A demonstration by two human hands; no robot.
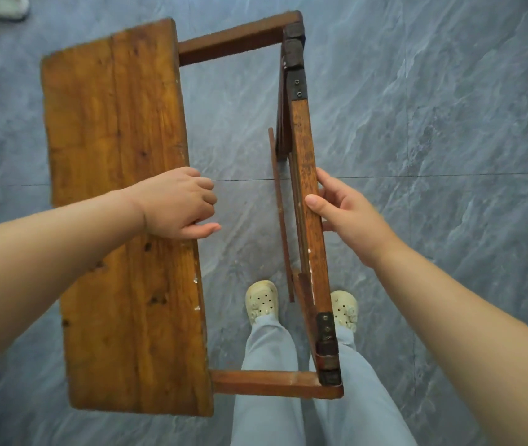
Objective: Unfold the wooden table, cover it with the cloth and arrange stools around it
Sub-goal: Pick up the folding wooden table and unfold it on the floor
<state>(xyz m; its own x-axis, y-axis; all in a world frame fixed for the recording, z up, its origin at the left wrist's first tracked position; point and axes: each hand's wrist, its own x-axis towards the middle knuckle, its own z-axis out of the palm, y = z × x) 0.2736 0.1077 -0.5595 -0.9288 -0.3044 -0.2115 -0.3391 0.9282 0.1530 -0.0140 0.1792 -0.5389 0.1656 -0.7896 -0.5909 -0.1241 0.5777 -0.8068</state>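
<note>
The person's left hand [177, 204] is curling over the inner edge of the brown wooden folding table's [256, 383] flat leaf [121, 130]; the right hand [346, 214] is clasping the upright leaf [307, 162] opposite.

- Left hand [175, 204] and right hand [343, 214]: bare, with short, plain nails.
- Forearms [47, 252]: bare right to the frame's edge.
- Trousers [266, 365]: pale blue-grey, loose, plain cloth, reaching the shoes.
- Clogs [262, 300]: cream, with rounded toes, rows of small round holes and small charms on top.
</note>
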